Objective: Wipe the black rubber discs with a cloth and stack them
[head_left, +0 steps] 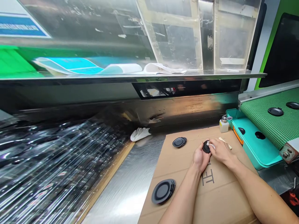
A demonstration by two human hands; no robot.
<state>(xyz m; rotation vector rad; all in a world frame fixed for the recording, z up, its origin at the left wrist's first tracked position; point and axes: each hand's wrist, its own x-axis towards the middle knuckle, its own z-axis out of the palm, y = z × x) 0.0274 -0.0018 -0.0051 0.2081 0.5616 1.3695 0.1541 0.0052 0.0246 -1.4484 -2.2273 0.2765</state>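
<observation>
My left hand is closed round a small black disc, which it holds above the cardboard sheet. A white wad of cloth or tissue is pinched in my right hand and pressed against the disc. On the cardboard, left of my hands, lie a larger stack of black discs near the front and a smaller stack farther back. A pale folded strip lies just beyond my right hand.
A small white bottle stands at the back beside a turquoise tray with black discs in it. The green conveyor belt on the right carries discs. Clear plastic trays fill the left; a white glove lies behind.
</observation>
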